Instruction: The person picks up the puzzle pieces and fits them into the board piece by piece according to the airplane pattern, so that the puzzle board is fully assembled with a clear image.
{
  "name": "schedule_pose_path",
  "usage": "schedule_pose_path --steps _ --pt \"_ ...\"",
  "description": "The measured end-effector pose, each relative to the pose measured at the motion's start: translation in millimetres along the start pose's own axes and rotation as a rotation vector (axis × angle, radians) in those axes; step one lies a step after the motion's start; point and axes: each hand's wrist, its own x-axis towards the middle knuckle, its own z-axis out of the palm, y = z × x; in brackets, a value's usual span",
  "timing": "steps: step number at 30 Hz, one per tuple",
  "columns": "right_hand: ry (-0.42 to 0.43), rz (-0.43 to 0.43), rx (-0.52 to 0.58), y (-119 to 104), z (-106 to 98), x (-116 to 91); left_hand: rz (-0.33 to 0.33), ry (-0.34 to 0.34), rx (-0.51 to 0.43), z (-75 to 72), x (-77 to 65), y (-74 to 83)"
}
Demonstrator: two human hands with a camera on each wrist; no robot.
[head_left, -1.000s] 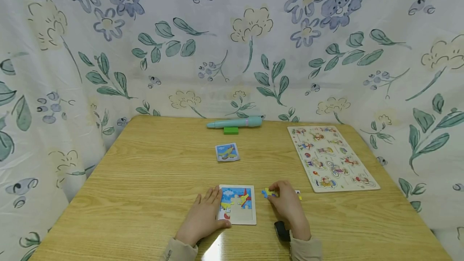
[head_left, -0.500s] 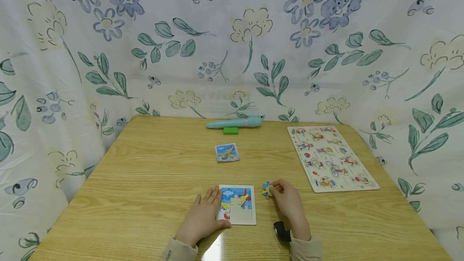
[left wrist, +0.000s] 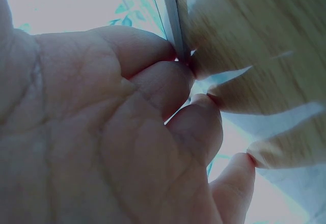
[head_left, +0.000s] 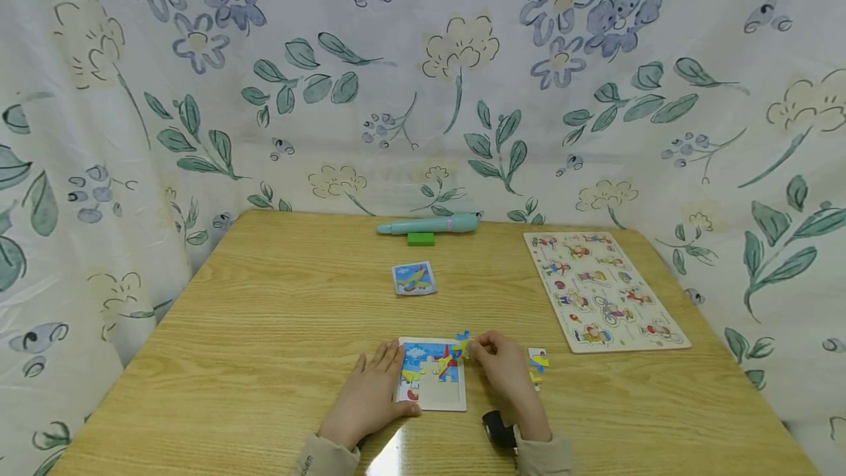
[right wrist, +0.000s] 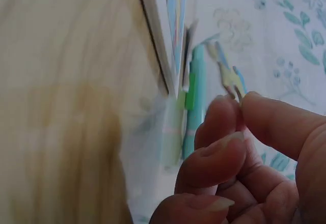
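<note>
A square jigsaw tray with a pale rim lies near the front of the table, partly filled with pieces of an airplane picture. My left hand rests along its left side, fingers straight and fingertips at the rim. Above the tray's upper right corner, my right hand pinches a blue and yellow jigsaw piece between thumb and index finger, held up off the table. Loose jigsaw pieces lie to the right of that hand, partly hidden by it.
Behind the tray lies a small airplane picture card. A teal pen-shaped object and a green block are at the back edge. To the right is a large board with cartoon figures. A floral curtain surrounds the table.
My right hand has turned the jigsaw piece and carried it left, from beside the tray to over its upper right corner. More loose pieces show on the right. My left hand stays put.
</note>
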Motion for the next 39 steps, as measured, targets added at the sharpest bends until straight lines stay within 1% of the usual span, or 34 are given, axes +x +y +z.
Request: schedule_pose_path --steps 4,8,12,15,20,29,33,39 --pt "-0.079 -0.045 -0.012 -3.8 8.0 -1.3 -0.002 0.003 -0.007 -0.3 -0.1 -0.3" --pt "-0.163 -0.127 -0.091 -8.1 14.7 -3.0 0.0 0.004 -0.005 -0.5 -0.2 -0.5" --pt "-0.196 -0.174 -0.17 -12.9 20.2 -4.1 0.003 0.005 0.006 -0.3 -0.3 -0.7" --pt "-0.193 -0.184 -0.216 -15.3 23.3 -4.5 0.005 0.008 0.014 -0.5 -0.2 -0.5" --pt "-0.153 -0.202 -0.291 -17.5 28.4 -5.3 0.006 0.005 0.018 -0.9 -0.4 -0.7" --pt "-0.099 -0.189 -0.383 -20.4 34.1 -8.8 0.016 0.013 0.03 0.3 -0.8 -1.5" --pt "-0.089 -0.168 -0.394 -21.4 35.9 -9.0 0.017 0.01 0.033 -0.5 -1.3 -1.0" --pt "-0.076 -0.105 -0.397 -25.3 36.8 -8.6 0.018 0.013 0.042 -0.8 -1.3 0.2"
